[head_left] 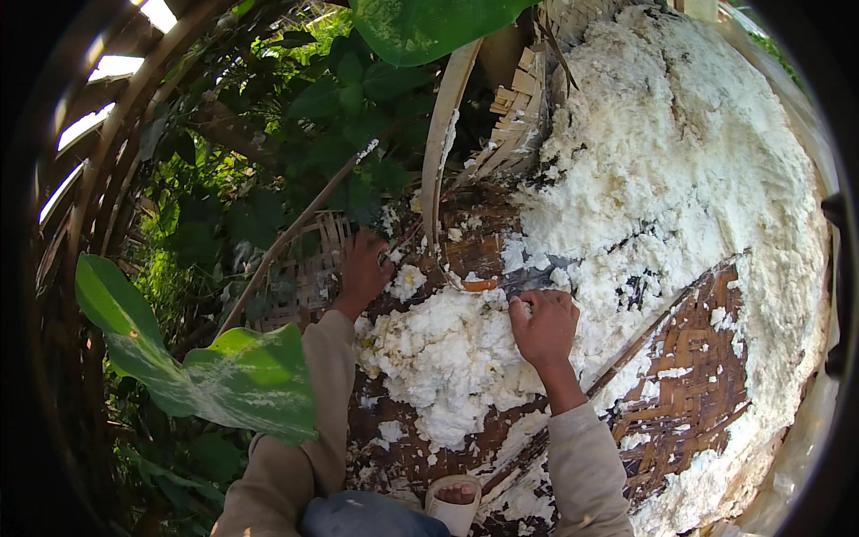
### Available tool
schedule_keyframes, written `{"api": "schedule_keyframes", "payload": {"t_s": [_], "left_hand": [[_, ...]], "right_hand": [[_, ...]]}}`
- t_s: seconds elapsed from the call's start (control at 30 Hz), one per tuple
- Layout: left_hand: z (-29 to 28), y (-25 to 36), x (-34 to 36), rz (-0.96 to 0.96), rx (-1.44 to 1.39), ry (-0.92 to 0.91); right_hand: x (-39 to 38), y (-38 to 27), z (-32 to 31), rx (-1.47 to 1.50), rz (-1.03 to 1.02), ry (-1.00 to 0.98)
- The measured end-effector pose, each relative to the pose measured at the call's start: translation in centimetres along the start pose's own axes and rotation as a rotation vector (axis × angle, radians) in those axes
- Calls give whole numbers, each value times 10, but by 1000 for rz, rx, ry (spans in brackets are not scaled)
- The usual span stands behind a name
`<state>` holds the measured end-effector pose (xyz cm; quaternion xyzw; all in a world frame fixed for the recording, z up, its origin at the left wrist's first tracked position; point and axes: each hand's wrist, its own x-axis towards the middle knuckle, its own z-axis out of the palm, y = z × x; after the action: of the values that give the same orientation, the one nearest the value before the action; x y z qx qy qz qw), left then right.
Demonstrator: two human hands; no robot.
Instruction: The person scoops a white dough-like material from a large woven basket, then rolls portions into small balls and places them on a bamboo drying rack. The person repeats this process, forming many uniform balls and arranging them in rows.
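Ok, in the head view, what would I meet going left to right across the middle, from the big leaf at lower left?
Broad green leaf → left hand → crumbly white heap → right hand → bare brown woven patch.

My left hand point(361, 276), fingers bent, beside pale woven panel point(300, 291). My right hand point(548, 333), curled, at right edge of crumbly white lump point(447, 358); grip unclear. Bigger white heap point(689, 134) upper right. Stick point(617, 362) slants over brown mat point(689, 385). Large leaf point(246, 380) beside my left sleeve point(329, 385).
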<state>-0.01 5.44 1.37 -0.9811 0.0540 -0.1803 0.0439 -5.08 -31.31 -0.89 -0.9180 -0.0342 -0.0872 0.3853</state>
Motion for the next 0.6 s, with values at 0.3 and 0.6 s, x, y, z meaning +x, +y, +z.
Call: {"api": "schedule_keyframes", "payload": {"t_s": [0.3, 0.6], "left_hand": [[-69, -58, 57, -281, 185, 113], [-62, -21, 32, -269, 286, 99]], "right_hand": [[3, -1, -1, -2, 47, -34], [3, 0, -2, 21, 44, -25]]}}
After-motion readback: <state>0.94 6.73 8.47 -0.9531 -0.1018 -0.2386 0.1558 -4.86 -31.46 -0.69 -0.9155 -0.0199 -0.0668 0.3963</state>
